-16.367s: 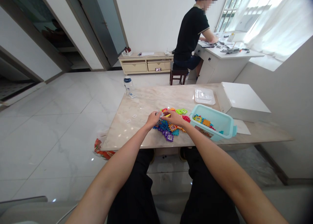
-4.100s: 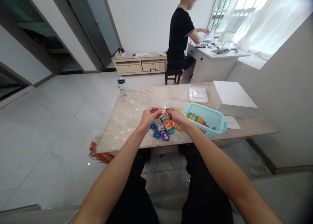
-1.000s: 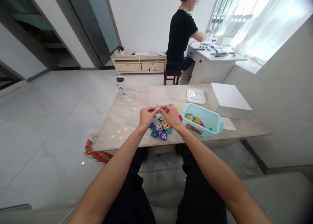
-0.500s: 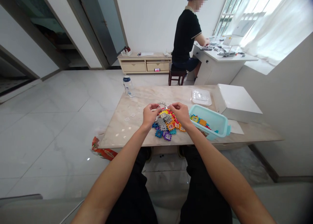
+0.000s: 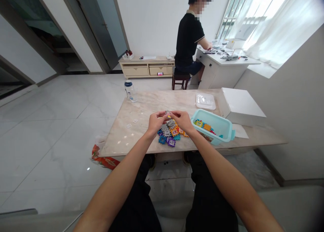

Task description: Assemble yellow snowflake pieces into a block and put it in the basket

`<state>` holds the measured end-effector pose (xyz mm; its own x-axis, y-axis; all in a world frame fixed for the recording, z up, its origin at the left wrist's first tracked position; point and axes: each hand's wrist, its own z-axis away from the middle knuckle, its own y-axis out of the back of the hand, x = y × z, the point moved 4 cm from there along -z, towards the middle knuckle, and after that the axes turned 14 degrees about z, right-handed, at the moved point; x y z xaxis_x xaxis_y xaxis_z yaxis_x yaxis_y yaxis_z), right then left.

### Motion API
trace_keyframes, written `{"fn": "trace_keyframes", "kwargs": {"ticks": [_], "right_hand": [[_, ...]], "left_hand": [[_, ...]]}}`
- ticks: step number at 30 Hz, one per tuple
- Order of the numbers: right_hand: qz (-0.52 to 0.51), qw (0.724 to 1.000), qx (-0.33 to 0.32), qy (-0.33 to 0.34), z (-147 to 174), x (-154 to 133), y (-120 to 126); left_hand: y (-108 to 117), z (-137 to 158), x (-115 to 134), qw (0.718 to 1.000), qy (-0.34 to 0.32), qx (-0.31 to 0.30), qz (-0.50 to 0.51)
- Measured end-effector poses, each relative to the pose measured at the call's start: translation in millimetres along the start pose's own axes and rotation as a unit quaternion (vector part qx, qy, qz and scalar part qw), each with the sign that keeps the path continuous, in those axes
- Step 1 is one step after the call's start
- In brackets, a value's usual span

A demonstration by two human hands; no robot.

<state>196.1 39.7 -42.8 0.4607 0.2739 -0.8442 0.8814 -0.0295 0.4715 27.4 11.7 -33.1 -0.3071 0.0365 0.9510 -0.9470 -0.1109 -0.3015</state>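
Over the far side of a pile of colourful toothed building pieces, my two hands meet. My left hand is closed, pinching a grey toothed square piece by its side. Against that piece, the closed fingers of my right hand press a small white window insert; fingers partly cover both. Grey, blue, purple and orange pieces lie below the hands, several with white windows set in them. Two loose white window inserts rest on the table to the left.
A light-blue bin with more pieces stands right of the pile. Behind it are a clear plastic lid and a white box. A water bottle stands at the far left corner. Another person sits at a white desk.
My hands have come together, bringing the grey piece and the white insert into contact. The view has shifted slightly.
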Motion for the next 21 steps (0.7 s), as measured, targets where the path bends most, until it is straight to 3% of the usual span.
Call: {"fn": "trace_keyframes", "kwargs": {"ticks": [9,21], "right_hand": [[-0.011,0.999,0.004,-0.033,1.1,0.5,4.7],[0.031,0.999,-0.014,-0.013,0.0,0.0,-1.3]], "left_hand": [[0.2,1.7,0.1,0.998,0.043,0.004,0.039],[2.3,3.0,-0.2,0.995,0.066,0.018,0.076]]}}
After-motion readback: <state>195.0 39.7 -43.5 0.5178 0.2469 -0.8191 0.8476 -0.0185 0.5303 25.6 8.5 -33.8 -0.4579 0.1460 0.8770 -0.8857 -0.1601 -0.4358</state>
